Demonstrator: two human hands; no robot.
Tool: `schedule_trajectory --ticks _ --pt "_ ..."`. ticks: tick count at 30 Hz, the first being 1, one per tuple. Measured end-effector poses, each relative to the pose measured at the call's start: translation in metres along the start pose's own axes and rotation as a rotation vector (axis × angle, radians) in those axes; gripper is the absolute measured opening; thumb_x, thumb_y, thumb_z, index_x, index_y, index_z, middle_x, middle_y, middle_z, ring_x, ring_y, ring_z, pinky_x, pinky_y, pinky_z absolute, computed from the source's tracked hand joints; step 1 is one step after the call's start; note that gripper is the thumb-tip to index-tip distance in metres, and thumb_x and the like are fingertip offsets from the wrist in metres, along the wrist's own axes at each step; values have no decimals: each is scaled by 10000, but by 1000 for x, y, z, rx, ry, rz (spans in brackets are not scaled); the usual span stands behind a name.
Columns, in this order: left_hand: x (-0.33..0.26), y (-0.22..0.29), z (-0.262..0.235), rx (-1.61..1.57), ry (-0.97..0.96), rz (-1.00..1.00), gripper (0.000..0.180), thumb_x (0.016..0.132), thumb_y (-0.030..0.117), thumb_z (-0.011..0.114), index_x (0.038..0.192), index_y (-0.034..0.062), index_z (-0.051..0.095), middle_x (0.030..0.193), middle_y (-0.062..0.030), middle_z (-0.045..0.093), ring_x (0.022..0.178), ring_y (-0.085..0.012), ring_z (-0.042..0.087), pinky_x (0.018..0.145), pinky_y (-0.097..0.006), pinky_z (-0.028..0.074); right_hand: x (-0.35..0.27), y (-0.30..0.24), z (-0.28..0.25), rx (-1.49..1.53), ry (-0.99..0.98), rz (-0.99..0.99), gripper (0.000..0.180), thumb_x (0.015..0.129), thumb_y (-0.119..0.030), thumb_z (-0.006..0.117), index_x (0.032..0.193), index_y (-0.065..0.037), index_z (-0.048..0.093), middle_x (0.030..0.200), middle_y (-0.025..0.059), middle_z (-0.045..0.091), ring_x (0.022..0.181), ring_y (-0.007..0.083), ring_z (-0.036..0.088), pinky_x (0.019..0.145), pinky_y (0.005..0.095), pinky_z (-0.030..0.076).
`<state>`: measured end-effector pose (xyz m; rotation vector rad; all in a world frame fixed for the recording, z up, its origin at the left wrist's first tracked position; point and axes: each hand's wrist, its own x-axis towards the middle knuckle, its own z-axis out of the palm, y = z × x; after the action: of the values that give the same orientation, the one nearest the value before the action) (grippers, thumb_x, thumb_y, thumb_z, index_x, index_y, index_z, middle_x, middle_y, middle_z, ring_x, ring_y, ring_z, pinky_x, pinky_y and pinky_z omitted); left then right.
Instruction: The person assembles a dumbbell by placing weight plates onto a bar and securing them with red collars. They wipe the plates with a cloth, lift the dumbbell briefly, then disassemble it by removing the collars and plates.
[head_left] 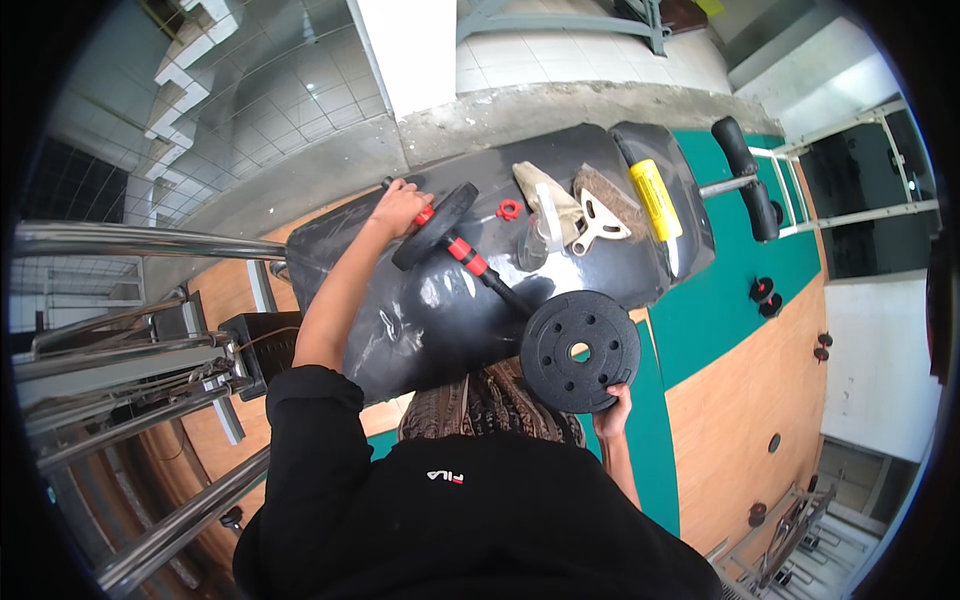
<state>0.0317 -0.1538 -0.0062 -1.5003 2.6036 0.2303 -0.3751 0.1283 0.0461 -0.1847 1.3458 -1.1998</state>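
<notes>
My left hand (402, 207) is closed around the far-left end of a dumbbell bar (468, 257), next to a red collar. One black weight plate (437, 228) sits on that end. The bar slants toward me across a black padded bench (365, 285), its red-and-black grip showing. In my right hand (615, 408), gripped at the lower right rim, is another black weight plate (556, 345) with a centre hole. This plate is upright near the bar's near end; whether they touch is hidden. A loose red star-shaped nut (509, 209) lies on the bench beyond the bar.
A brush with a cream handle (602, 222), a beige cloth (545, 190) and a yellow canister (655, 200) lie on the bench's right part. Chrome machine rails (150, 240) stand at left. Small dumbbells (766, 297) rest on the floor at right.
</notes>
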Motion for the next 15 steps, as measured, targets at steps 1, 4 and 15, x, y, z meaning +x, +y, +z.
schedule_trajectory --ticks 1,4,15 --pt "-5 0 2 -38 44 12 485 573 51 705 1038 123 590 986 -23 645 1004 -217 544 920 -402 351 -2 2 -5 7 29 -12 410 713 -218 525 1083 -43 542 1132 85 575 1052 248 529 938 401 410" --pt "-26 1 8 -74 114 -16 484 583 61 697 1051 135 596 973 -13 651 993 -217 541 921 -400 337 -5 7 -16 -24 82 -63 334 731 -177 554 1046 -71 512 1074 77 552 1017 231 521 920 397 409" --pt "-176 -47 89 -341 180 -332 434 706 268 611 1089 66 595 993 -185 588 1011 -342 512 919 -436 317 13 18 2 -320 210 -14 480 688 -196 650 1085 18 485 1022 112 515 967 198 483 881 360 385"
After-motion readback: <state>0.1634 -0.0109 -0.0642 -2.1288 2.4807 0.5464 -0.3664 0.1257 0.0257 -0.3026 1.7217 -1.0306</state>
